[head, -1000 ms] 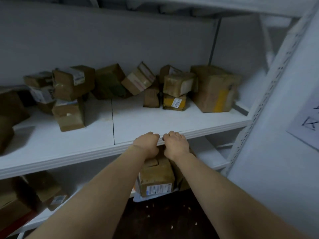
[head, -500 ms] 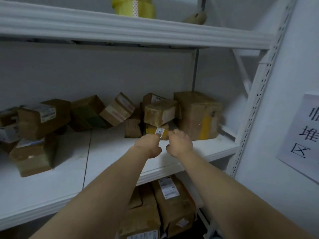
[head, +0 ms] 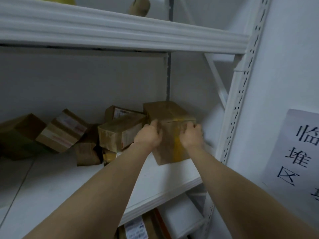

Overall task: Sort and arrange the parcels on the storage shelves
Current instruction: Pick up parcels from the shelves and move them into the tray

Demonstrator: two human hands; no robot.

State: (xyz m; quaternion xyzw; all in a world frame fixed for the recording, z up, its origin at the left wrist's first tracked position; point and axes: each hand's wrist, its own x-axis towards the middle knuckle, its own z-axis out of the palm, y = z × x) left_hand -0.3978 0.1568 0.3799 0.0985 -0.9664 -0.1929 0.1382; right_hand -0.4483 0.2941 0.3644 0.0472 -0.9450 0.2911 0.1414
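Observation:
A tall brown parcel (head: 170, 145) with yellow tape stands at the right end of the white middle shelf (head: 69, 183). My left hand (head: 149, 136) grips its upper left edge and my right hand (head: 191, 135) grips its upper right edge, fingers curled over the top. Directly left of it, a smaller taped parcel (head: 119, 133) lies stacked on another. Further left lie a tilted labelled parcel (head: 63, 130) and a dark box (head: 20, 133) against the back wall.
The upper shelf beam (head: 120, 31) runs overhead, with a brown item (head: 139, 6) on it. A perforated white upright (head: 240, 94) and a wall with a paper sign (head: 296, 149) close off the right. More labelled parcels (head: 138, 228) sit on the shelf below.
Both hands rose from the shelf's front edge, reached in over the middle shelf and took hold of the tall parcel at the right. The view tilted upward and moved closer.

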